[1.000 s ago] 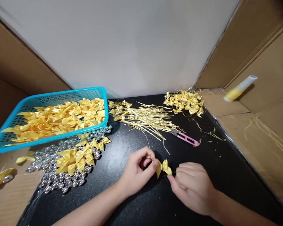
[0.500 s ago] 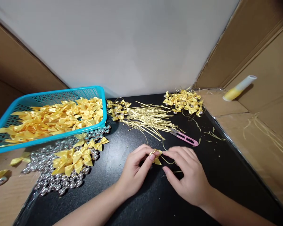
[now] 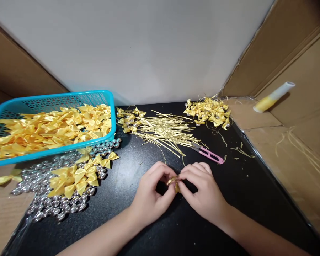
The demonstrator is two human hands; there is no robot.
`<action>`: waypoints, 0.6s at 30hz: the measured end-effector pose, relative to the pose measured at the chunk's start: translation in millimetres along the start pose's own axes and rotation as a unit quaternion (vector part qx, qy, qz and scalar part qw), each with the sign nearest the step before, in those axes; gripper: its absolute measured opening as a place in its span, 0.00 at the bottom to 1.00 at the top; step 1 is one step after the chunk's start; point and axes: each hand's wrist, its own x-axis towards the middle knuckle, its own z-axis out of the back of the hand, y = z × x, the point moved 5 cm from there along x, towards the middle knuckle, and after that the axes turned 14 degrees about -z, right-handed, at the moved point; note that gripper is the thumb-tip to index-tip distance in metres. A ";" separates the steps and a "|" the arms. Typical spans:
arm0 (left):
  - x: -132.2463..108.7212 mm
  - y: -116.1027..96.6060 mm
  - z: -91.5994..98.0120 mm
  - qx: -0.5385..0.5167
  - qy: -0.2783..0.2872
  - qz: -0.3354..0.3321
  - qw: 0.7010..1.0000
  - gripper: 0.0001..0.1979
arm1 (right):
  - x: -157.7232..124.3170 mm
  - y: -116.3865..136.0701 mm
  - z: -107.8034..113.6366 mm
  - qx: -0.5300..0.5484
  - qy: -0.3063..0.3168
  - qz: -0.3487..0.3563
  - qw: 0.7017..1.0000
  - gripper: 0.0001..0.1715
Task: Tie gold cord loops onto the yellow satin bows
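My left hand (image 3: 156, 190) pinches a yellow ribbon bow (image 3: 177, 188) with gold cord on it, low over the black table. Opposite it, the fingertips of my right hand (image 3: 202, 190) are closed at the same bow, on the gold cord (image 3: 172, 180). Most of the bow is hidden by the fingers. Just beyond the hands lies a heap of cut gold cords (image 3: 166, 129). Pink thread snips (image 3: 209, 154) rest at the heap's right end.
A turquoise basket (image 3: 113, 117) of yellow bows stands at the left. In front of it, silver beads (image 3: 61, 204) and loose bows (image 3: 76, 177) are spread. Finished-looking bows with beads (image 3: 209, 111) are piled back right. A tube (image 3: 274, 97) stands near the cardboard wall (image 3: 306, 71).
My right hand has come left, and its thumb and fingers have closed at the bow beside my left fingertips. The view has shifted slightly.
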 end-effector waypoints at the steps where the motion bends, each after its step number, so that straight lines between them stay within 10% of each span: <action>1: -1.3 1.2 -0.5 0.011 0.001 0.012 1.000 0.04 | -0.2 -0.6 0.1 0.000 0.000 -0.004 1.000 0.08; 18: -5.4 1.8 -3.9 0.081 0.039 0.009 0.996 0.06 | -4.5 -4.7 5.6 0.037 0.000 -0.024 0.999 0.06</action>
